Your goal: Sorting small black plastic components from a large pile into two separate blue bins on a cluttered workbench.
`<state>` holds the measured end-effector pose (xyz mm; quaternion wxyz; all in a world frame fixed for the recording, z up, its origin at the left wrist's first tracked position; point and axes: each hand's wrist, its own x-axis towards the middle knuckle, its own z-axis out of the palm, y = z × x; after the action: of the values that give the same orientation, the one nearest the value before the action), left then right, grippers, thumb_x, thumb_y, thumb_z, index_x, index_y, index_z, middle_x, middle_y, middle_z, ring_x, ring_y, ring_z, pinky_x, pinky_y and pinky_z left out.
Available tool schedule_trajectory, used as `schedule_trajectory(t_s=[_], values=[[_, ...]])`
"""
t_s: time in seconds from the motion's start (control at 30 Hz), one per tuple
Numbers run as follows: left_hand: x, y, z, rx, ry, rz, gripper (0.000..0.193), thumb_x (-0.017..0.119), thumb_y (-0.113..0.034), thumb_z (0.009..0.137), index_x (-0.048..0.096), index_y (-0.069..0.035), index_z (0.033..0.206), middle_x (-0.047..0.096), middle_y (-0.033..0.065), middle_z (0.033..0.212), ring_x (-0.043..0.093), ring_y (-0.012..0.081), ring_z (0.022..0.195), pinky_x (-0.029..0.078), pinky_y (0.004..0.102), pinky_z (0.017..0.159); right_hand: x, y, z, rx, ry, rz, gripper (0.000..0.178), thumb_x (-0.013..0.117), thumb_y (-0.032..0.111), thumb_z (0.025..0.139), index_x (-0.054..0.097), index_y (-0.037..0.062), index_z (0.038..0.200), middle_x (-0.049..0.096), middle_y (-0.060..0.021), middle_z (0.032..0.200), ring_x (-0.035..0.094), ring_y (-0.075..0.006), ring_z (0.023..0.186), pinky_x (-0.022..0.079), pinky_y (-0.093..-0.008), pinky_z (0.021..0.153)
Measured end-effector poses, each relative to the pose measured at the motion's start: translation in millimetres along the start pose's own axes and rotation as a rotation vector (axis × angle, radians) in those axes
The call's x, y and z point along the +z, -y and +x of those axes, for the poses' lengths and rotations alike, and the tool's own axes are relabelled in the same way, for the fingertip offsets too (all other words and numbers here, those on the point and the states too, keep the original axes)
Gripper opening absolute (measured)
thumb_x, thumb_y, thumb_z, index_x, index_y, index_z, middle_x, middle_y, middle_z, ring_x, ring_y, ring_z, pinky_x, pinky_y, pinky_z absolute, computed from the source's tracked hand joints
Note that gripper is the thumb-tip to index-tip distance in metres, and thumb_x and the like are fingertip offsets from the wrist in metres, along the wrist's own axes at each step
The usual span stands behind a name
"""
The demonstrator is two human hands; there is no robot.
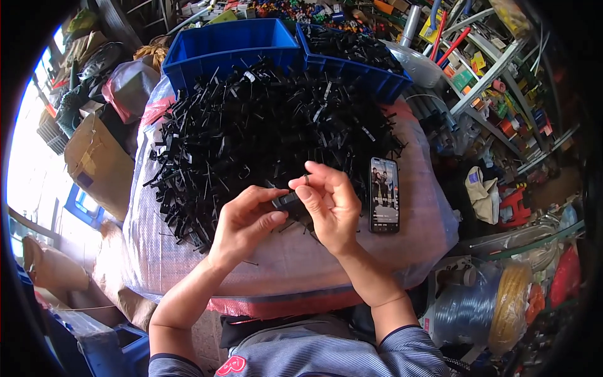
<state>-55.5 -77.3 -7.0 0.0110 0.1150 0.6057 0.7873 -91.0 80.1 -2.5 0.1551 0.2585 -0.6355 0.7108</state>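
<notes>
Close together above the near edge of a heap of small black plastic parts (226, 144), both of my hands are at work. Between thumb and fingers, my left hand (242, 223) grips a black plastic part (287, 202). My right hand (336, 210) is just beside it, thumb and forefinger pinched on something small and thin (306, 180) that I cannot make out. Many parts in the heap have thin stems sticking out. The heap lies on a large bale wrapped in white woven plastic (301, 267).
A blue bin (229, 58) stands behind the heap; a second blue bin (358, 70) beside it holds more black parts. A lit phone (384, 196) lies right of my hands. Wrapped coils of tubing (471, 308) sit at lower right, a metal rack (490, 81) at far right.
</notes>
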Motion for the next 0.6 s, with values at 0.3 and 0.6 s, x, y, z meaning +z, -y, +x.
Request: schedule_trajectory(t_s=[0.3,0.6], values=[[-4.1,1.5,0.4,0.141,-0.134,0.091,0.018,0.064,-0.001,0.082,0.060,0.004,0.098,0.059,0.0048,0.090,0.057,0.0088,0.075,0.047,0.0212,0.070,-1.5,0.4,3.9,-0.101,0.256,-0.271,0.019,0.062,0.006,0.085,0.057,0.0002,0.102,0.058,-0.0073,0.104,0.054,-0.0079,0.079,0.047,-0.0201,0.072],[3.6,0.0,-2.4,0.632,-0.183,0.830,0.025,0.067,0.007,0.068,0.062,0.002,0.092,0.059,0.0135,0.087,0.062,0.0235,0.070,0.050,0.0273,0.058,-15.8,-24.3,0.2,0.632,0.342,0.534,0.009,0.057,0.012,0.089,0.057,0.0033,0.092,0.062,-0.0041,0.092,0.054,-0.0077,0.085,0.042,-0.0210,0.079]])
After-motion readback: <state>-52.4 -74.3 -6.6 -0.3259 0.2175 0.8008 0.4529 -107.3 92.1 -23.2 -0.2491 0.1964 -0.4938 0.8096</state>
